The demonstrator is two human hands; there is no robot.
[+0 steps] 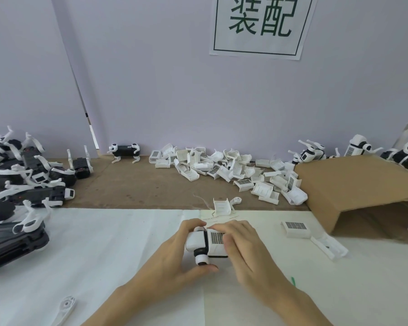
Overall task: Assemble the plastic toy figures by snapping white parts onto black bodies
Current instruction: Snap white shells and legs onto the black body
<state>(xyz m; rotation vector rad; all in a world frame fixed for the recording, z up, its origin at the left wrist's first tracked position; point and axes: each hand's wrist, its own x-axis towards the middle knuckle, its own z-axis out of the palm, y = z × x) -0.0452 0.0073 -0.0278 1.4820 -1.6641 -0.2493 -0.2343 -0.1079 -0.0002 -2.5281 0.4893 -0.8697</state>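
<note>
White paper sheet [104, 243] under blocky, grille-faced plastic figure [207, 242]

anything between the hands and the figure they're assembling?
No. The left hand grips the toy figure by its white end, and the right hand lies curled over its grille shell. Nothing visible sits between. The loose shell behind lies apart.

Up on the wall [151, 78] ahead of me hangs a white paper sign [260, 25]; inside its dark green frame I read two big green characters, 装配. Nothing else around that sign carries legible print.
</note>
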